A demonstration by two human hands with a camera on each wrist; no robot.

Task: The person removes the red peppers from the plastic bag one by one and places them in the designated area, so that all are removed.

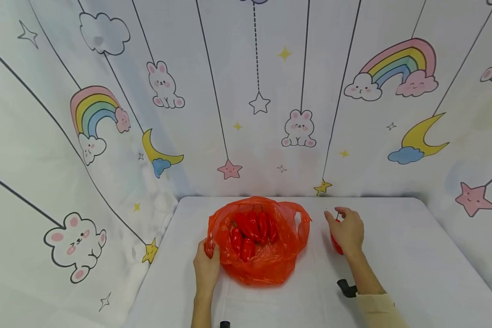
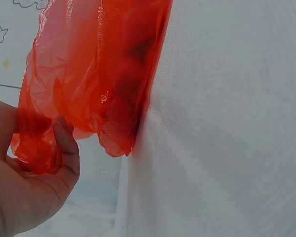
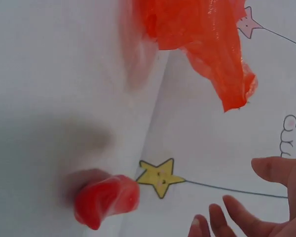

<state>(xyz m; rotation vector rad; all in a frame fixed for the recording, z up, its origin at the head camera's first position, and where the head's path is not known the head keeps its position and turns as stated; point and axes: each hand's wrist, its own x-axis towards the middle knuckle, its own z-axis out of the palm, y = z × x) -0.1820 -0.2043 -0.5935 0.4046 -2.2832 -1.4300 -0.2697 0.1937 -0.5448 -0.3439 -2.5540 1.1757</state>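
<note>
A red plastic bag [image 1: 262,274] stands with its mouth spread wide, and several glossy red peppers [image 1: 248,227] lie inside. My left hand [image 1: 207,269] grips the bag's left handle, the thin plastic bunched between thumb and fingers [image 2: 69,150]. To the right of the bag, one red pepper [image 1: 336,242] lies on the white table, partly hidden behind my right hand [image 1: 350,233]. In the right wrist view that pepper [image 3: 106,200] rests apart from the hand [image 3: 256,212], whose thumb and fingers are spread with nothing between them.
The bag's right handle [image 1: 303,228] sticks out toward my right hand. A white cloth covers the table [image 1: 397,255]. Behind it hangs a pale curtain [image 1: 205,114] printed with rainbows, rabbits and stars. A small black piece [image 1: 346,288] shows by my right wrist.
</note>
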